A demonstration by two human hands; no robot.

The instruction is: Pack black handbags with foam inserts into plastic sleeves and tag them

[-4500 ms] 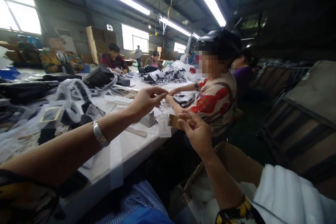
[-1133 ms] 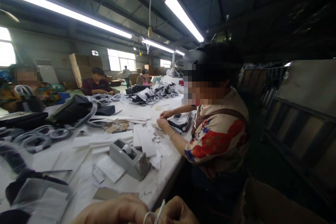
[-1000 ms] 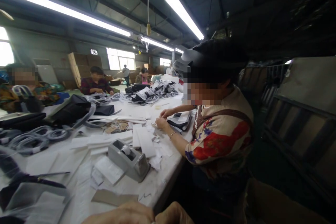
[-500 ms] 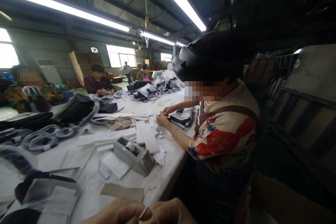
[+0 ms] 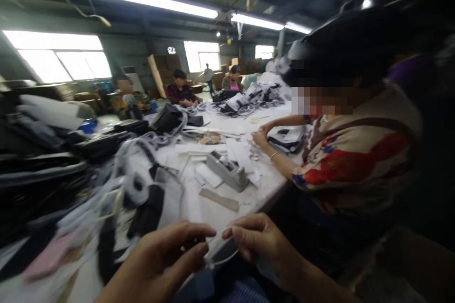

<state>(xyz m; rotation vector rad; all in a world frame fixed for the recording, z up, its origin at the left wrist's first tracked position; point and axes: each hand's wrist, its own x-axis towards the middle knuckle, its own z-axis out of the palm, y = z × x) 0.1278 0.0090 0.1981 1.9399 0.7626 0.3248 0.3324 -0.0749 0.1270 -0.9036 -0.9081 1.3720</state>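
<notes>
A thin white cord (image 5: 227, 259) curves in a slack loop between my two hands, low in the head view. My right hand (image 5: 265, 241) is closed, thumb and forefinger pinching one side of it. The fingers of my left hand (image 5: 167, 255) curl round where the cord's other side runs in behind the thumb; that grip is partly hidden. A small gap shows between its forefinger and thumb tip. Below the cord is a bluish flat piece (image 5: 204, 285), too blurred to name. Beyond my hands, a grey tape dispenser (image 5: 227, 170) stands on the white table (image 5: 261, 201).
A strip of brown card (image 5: 219, 199) lies before the dispenser, with white sheets (image 5: 209, 175) around it. Black bags and clear-wrapped parts (image 5: 152, 199) pile up on the left. At the right a co-worker in a flowered top (image 5: 355, 165) works at the table; others sit farther back.
My view has swung left and down, bringing more of the left pile and both hands into sight. My hands have drawn apart, with the cord now looped between them.
</notes>
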